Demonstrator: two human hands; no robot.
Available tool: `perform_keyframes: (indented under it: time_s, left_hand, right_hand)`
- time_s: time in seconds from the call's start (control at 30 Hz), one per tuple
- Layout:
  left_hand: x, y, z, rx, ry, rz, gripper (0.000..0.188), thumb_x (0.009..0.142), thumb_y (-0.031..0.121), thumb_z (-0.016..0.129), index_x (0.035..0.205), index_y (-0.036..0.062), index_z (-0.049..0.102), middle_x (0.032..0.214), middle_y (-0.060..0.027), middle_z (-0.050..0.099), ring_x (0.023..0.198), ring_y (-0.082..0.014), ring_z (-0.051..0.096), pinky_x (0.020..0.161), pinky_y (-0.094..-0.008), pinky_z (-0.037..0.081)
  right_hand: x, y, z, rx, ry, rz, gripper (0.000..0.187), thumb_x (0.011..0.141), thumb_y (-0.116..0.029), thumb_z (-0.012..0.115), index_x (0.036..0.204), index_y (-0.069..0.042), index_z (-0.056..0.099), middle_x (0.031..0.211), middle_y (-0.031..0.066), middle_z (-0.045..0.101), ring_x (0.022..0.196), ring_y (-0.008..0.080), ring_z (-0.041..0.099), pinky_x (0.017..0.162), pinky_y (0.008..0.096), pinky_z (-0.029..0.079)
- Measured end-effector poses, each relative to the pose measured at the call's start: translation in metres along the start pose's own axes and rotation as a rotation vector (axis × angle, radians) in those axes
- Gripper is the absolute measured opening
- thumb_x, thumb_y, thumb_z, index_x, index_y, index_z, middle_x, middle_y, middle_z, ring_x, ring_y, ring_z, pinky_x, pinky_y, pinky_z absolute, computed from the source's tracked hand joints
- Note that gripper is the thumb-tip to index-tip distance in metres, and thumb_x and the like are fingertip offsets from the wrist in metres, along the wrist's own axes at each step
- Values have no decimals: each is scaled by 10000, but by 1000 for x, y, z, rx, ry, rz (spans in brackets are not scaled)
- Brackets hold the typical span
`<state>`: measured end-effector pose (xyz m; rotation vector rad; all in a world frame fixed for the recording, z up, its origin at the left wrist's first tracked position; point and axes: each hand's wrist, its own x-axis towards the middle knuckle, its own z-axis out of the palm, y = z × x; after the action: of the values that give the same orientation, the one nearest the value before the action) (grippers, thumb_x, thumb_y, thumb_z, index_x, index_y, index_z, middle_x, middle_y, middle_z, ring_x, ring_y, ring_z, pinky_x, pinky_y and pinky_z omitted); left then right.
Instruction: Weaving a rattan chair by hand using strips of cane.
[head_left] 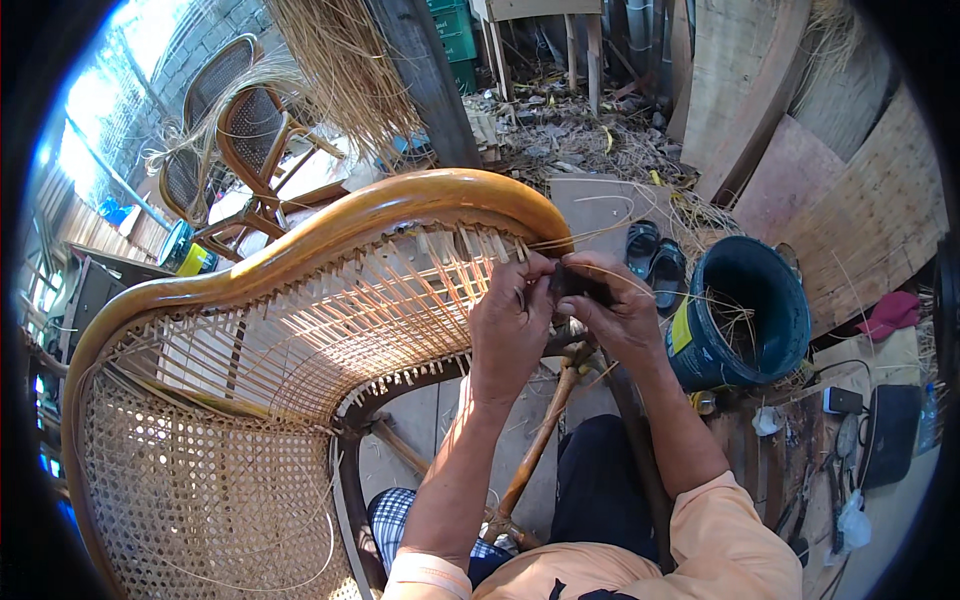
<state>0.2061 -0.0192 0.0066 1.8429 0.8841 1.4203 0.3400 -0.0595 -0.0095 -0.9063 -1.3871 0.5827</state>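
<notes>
A chair back of curved, glossy brown rattan (440, 187) leans before me, partly laced with cane strands (340, 325). Finished open-mesh cane weaving (190, 490) fills its lower left part. At the frame's right end my left hand (512, 320) is closed in a pinch; what lies in its fingertips is hidden. Close beside it, my right hand (622, 315) has thumb and fingers closed around a small dark thing (580, 284), too shaded to name. Thin loose strands stick out around both hands.
To the right stands a dark teal bucket (750, 310) with cane strands inside, beside a pair of sandals (655, 262). Tools (840, 470) and a black case (892, 435) lie at far right. Other cane chairs (250, 140) and a hanging strand bundle (340, 60) are behind.
</notes>
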Motion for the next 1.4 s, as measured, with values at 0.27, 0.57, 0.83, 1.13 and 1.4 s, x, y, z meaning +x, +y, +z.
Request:
perform_keyframes:
  time_s: [0.27, 0.57, 0.83, 1.13, 1.4]
  left_hand:
    - [4, 6, -6, 7, -96, -40, 125, 840, 21, 581, 958, 32, 542, 850, -105, 635, 757, -190, 651, 660, -293, 493]
    - [5, 7, -22, -70, -159, -79, 123, 851, 38, 583, 959, 29, 524, 855, -91, 648, 786, -175, 648, 675, -292, 493]
    - [2, -19, -13, -136, -193, -176, 92, 863, 56, 571, 949, 84, 587, 885, -15, 601, 757, -100, 546, 693, -227, 441]
    - [-52, 10, -38, -386, 155, -343, 483, 919, 430, 466, 1210, 45, 444, 1003, -83, 580, 629, -93, 534, 519, -199, 434]
    - [-115, -35, -99, -512, 222, -654, 225, 935, 244, 480, 976, 31, 543, 680, -18, 501, 393, -82, 418, 373, -232, 408]
  right_hand:
    - [-1, 10, -7, 57, -47, -27, 406, 754, 16, 689, 1137, -20, 560, 1053, 60, 606, 935, 120, 581, 821, 245, 476]
    - [-5, -10, -8, -64, 49, -87, 397, 708, -22, 740, 1079, -26, 599, 1022, 56, 622, 909, 118, 597, 800, 243, 482]
    - [-63, -88, -156, -122, 531, -9, 368, 752, -102, 697, 1089, -16, 580, 877, 41, 596, 723, 88, 529, 640, 229, 443]
    - [-326, -153, -266, -1058, 461, 1155, 356, 803, -251, 615, 1055, -1, 585, 968, 131, 647, 935, 249, 611, 816, 327, 454]
    - [-455, -113, -341, -2126, 368, 985, 328, 833, -282, 543, 1084, -86, 622, 1140, 154, 568, 1083, 334, 507, 913, 387, 400]
